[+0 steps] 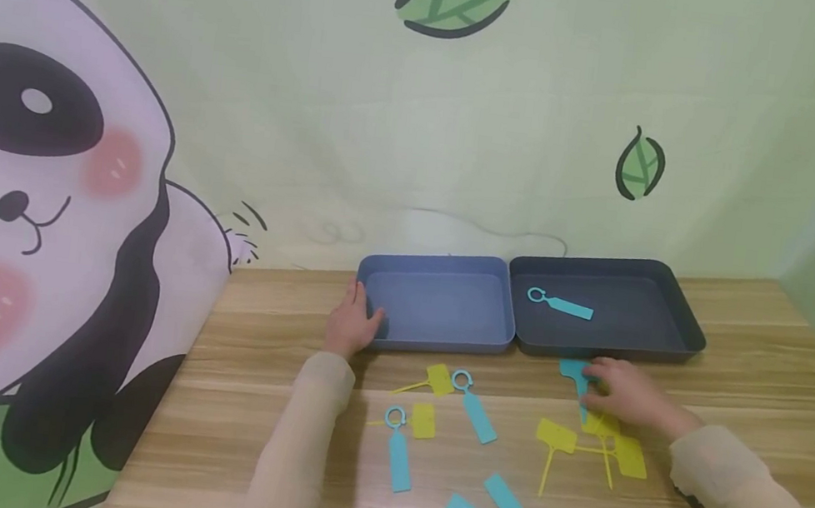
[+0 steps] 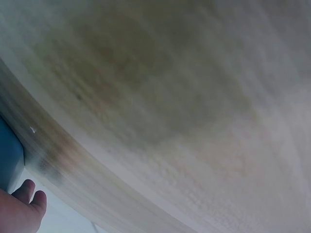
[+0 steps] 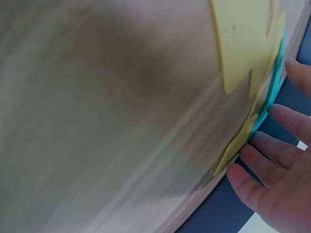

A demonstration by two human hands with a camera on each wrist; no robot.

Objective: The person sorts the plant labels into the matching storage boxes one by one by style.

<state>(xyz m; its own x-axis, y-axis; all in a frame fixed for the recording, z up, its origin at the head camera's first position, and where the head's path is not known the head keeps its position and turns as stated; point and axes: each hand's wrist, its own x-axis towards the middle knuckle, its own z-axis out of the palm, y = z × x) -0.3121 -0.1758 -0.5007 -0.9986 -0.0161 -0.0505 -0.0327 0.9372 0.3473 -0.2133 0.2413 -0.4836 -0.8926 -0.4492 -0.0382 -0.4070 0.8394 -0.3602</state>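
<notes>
My left hand (image 1: 353, 323) rests at the left end of a blue tray (image 1: 435, 343), fingers along its side wall and thumb near the front corner. In the left wrist view, only part of that hand (image 2: 22, 211) shows beside the tray's blue wall (image 2: 8, 155). My right hand (image 1: 629, 394) reaches over a teal T-shaped plant tag (image 1: 574, 368) in front of the dark tray (image 1: 607, 354). In the right wrist view, its spread fingers (image 3: 279, 148) are at the teal tag (image 3: 276, 80). Several yellow tags (image 1: 630, 457) lie just below this hand.
A teal ring-ended tag (image 1: 570, 308) lies inside the dark tray. More ring tags (image 1: 479, 417) and yellow tags (image 1: 441, 379) are scattered across the wooden table (image 1: 245, 420). Behind the trays stands a printed wall cloth (image 1: 315, 135).
</notes>
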